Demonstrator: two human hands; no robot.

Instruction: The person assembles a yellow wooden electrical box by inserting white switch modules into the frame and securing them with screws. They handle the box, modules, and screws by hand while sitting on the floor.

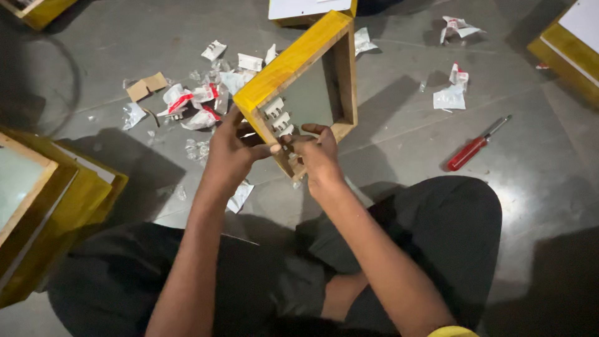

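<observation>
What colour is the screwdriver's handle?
Red, on the screwdriver lying on the floor; head view.

Torn packets (pixel 190 103) crowd the floor just left of the left hand (pixel 232 150). A screwdriver (pixel 474 147) lies well right of the right hand (pixel 319 156), bare floor between.

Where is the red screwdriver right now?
In the head view the red-handled screwdriver lies on the grey floor at the person's right, untouched, past the yellow wooden frame and below some torn white wrappers.

Dim room; hard light from above-left, long shadows falling right of the hands (pixel 274 153); floor (pixel 399 125) sheen, corners dark, mild softness.
</observation>
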